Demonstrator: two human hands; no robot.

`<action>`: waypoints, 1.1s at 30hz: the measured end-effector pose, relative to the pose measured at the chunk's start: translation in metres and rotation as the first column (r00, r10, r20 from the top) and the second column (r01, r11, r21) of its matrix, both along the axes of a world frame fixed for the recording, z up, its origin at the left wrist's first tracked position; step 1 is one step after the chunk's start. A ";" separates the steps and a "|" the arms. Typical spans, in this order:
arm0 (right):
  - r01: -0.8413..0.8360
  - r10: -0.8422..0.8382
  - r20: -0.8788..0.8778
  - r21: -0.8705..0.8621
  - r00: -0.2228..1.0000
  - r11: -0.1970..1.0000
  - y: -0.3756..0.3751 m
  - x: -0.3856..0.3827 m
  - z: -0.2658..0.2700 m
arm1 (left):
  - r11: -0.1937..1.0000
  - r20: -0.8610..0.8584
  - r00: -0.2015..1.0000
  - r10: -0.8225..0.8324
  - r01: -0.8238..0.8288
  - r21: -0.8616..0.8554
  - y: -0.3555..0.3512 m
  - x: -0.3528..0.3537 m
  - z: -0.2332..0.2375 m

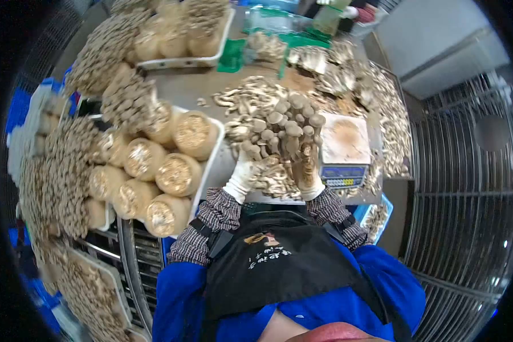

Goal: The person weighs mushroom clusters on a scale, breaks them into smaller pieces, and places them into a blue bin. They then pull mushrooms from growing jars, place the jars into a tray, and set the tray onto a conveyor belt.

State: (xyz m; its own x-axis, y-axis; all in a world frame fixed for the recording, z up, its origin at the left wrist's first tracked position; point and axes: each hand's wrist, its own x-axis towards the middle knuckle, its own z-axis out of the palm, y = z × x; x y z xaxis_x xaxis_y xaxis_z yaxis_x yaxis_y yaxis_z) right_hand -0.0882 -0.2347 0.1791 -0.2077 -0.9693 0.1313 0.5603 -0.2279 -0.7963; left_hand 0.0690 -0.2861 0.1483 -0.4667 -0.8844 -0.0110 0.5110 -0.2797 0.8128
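The right hand (308,174) is closed around the lower part of a mushroom bunch (290,126). The left hand (247,174) is half open beside its stems (touching or not, I cannot tell). The bunch is above the table (179,85), left of the scale (345,142).

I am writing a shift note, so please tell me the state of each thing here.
Mushroom cluster: bunched, caps up, held.
Left hand: gloved, against the cluster.
Right hand: gloved, gripping the cluster.
Scale: brown-marked on top, display unreadable.
Tray bottles: filled, uncapped.
Loose mushrooms: separated, heaped.
Blue basket: holding mushrooms.
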 end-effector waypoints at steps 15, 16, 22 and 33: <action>0.336 -0.140 -0.433 0.417 0.890 0.845 0.096 -0.322 -0.100 | 0.966 0.295 0.928 -0.227 0.176 0.188 0.031 -0.316 -0.039; 0.311 -0.094 -0.481 0.395 0.871 0.864 0.094 -0.329 -0.097 | 0.961 0.269 0.933 -0.239 0.187 0.204 0.026 -0.320 -0.043; 0.261 0.058 -0.625 0.407 0.779 0.875 0.088 -0.335 -0.037 | 0.956 0.321 0.939 -0.119 0.022 0.293 0.029 -0.309 -0.039; 0.224 0.042 -0.471 0.494 0.881 0.840 0.107 -0.343 -0.057 | 0.698 0.735 0.211 0.644 0.231 -0.678 0.014 -0.231 -0.070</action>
State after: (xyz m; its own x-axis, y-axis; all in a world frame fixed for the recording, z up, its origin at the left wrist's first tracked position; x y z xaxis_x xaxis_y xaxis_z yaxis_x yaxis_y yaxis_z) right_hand -0.4311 -0.1273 0.1216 -0.3450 -0.8944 -0.2846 0.1107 0.2623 -0.9586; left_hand -0.1623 -0.2723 0.0781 -0.2924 -0.9214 0.2559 -0.7287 0.3880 0.5643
